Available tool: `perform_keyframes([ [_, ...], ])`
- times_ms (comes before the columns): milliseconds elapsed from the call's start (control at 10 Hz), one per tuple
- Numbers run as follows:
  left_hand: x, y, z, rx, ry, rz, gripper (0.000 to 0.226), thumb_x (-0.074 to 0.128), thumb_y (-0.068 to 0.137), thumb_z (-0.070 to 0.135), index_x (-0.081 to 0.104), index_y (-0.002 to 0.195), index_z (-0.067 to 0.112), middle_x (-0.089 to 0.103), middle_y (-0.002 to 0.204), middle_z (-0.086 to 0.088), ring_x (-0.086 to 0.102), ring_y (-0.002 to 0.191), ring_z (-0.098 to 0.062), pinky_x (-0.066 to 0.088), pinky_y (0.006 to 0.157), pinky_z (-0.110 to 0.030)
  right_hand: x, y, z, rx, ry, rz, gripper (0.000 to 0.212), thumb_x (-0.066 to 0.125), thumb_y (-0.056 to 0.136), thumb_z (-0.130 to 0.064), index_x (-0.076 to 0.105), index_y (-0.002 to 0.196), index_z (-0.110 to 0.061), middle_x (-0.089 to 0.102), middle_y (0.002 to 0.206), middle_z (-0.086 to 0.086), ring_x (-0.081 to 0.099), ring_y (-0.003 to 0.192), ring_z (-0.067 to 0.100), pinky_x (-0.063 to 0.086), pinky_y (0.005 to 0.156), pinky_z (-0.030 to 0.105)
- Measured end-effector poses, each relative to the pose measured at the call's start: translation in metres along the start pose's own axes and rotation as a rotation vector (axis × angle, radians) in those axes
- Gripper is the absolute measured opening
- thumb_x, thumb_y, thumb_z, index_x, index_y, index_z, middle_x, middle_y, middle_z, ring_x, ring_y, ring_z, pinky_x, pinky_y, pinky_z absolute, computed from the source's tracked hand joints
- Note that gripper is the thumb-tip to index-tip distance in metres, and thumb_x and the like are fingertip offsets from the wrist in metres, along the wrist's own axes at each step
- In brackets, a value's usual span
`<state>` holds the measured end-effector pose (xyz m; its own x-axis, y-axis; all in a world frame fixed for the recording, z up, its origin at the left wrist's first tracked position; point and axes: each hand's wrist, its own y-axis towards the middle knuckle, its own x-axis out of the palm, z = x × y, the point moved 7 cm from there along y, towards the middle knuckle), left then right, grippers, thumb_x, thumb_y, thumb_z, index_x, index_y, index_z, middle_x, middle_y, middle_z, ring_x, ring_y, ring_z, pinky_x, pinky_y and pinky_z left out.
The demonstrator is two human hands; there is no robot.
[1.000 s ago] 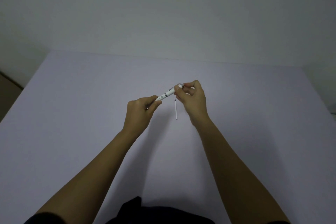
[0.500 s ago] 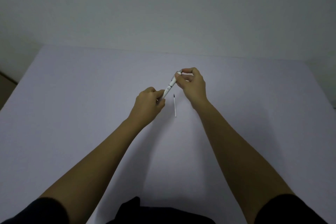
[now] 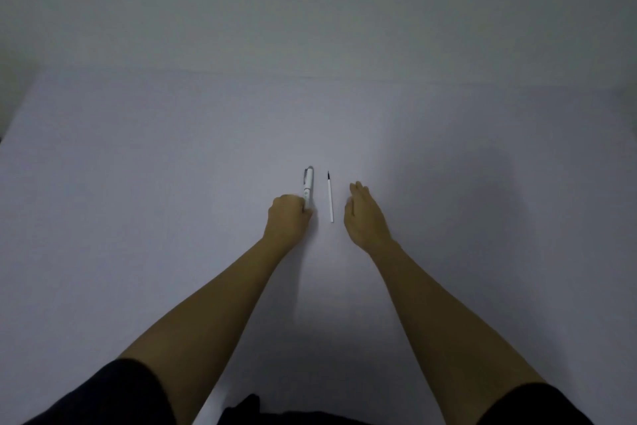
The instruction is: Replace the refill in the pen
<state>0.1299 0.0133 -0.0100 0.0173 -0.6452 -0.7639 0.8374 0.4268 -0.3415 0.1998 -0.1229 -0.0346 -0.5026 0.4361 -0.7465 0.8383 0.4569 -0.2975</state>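
A white pen (image 3: 308, 185) lies on the pale table (image 3: 172, 166), pointing away from me, its near end inside the fingers of my left hand (image 3: 289, 219). Just to its right a thin white refill (image 3: 330, 197) with a dark tip lies loose on the table, parallel to the pen. My right hand (image 3: 363, 214) rests on the table to the right of the refill, fingers extended and a little apart, holding nothing and not touching the refill.
The table runs to a grey wall (image 3: 310, 11) at the back. Dark sleeves and dark clothing (image 3: 241, 411) show at the bottom edge of the view.
Both hands held the pen in the air before. Now the pen is down on the table with only my left hand on it, and my right hand has let go and moved aside.
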Motion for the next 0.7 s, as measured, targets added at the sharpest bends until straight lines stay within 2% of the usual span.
perform_keyframes([
  [100,0.015,0.002,-0.007,0.014,-0.005,0.069,0.025,0.051,0.091,0.014,0.058,0.08,-0.007,0.06,0.082,-0.026,0.057,0.074,-0.037,0.037,0.059,-0.034,0.022,-0.012,0.02,-0.026,-0.169,-0.019,0.05,0.024,0.1,-0.02,0.015,0.147,-0.006,0.009,0.159,0.011,0.005,0.148,0.023,0.006,0.119,0.038],
  [200,0.022,0.002,-0.01,0.027,0.015,0.101,0.025,0.05,0.092,0.017,0.057,0.085,-0.006,0.059,0.084,-0.024,0.055,0.073,-0.035,0.038,0.06,-0.034,0.029,-0.015,0.025,-0.047,-0.237,-0.02,0.052,0.023,0.1,-0.024,0.009,0.148,-0.008,0.003,0.16,0.009,0.0,0.148,0.022,0.002,0.119,0.037],
  [400,0.027,0.002,-0.014,0.064,0.017,0.173,0.023,0.05,0.093,0.019,0.055,0.087,-0.003,0.058,0.082,-0.022,0.042,0.063,-0.021,0.035,0.057,-0.03,0.032,-0.016,0.029,-0.085,-0.342,0.035,0.055,0.025,0.099,-0.025,0.006,0.148,-0.008,0.003,0.16,0.009,0.001,0.148,0.022,0.001,0.119,0.036],
  [600,0.024,-0.001,-0.014,0.05,-0.039,0.204,0.03,0.054,0.091,0.027,0.051,0.08,0.0,0.047,0.074,-0.012,0.043,0.062,-0.021,0.037,0.056,-0.031,0.031,-0.014,0.026,-0.083,-0.34,0.005,0.056,0.024,0.1,-0.027,0.004,0.148,-0.008,0.002,0.16,0.009,0.0,0.148,0.021,0.001,0.119,0.036],
  [700,0.014,-0.001,-0.014,0.02,-0.066,0.219,0.03,0.053,0.091,0.027,0.053,0.086,-0.002,0.045,0.075,-0.013,0.045,0.065,-0.024,0.038,0.058,-0.033,0.026,-0.015,0.022,-0.088,-0.317,-0.008,0.055,0.024,0.1,-0.027,0.007,0.148,-0.007,0.003,0.16,0.01,0.002,0.148,0.021,0.004,0.119,0.037],
])
